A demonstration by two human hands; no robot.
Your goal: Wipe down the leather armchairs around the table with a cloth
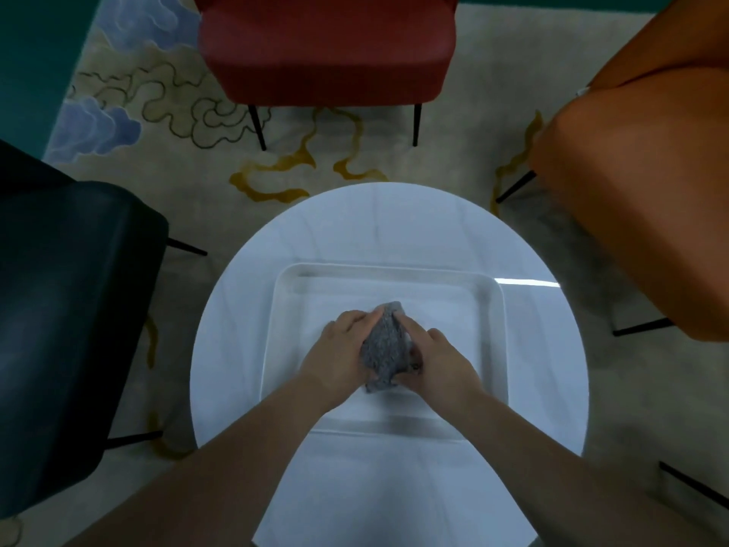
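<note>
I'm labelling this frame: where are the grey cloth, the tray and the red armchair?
grey cloth (384, 345): head view, middle of the bunched fabric.
tray (498, 309): head view, right rim.
red armchair (327, 53): head view, seat cushion.

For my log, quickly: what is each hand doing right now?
Left hand: closed, gripping the grey cloth.
Right hand: closed, gripping the same cloth, over the tray.
</note>
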